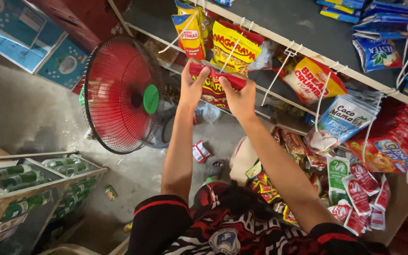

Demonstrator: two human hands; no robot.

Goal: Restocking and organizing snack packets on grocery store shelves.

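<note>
Both my arms reach up to a white wire rack point(279, 40) hung with snack packets. My left hand point(191, 89) and my right hand point(240, 98) each grip the top edge of one red and yellow snack packet point(213, 89), left hand on its left corner, right hand on its right. The packet is just below a yellow packet of nuts point(234, 47) hanging on a white hook point(230, 54). A narrow yellow and blue packet point(190, 33) hangs to the left of that one.
A red standing fan point(121, 94) is at the left. A glass case of green bottles point(29, 189) is at lower left. More hanging packets: an orange crumb bag point(310, 78), a blue and white sachet point(343, 118), red sachets point(362, 193). Litter lies on the concrete floor point(24, 113).
</note>
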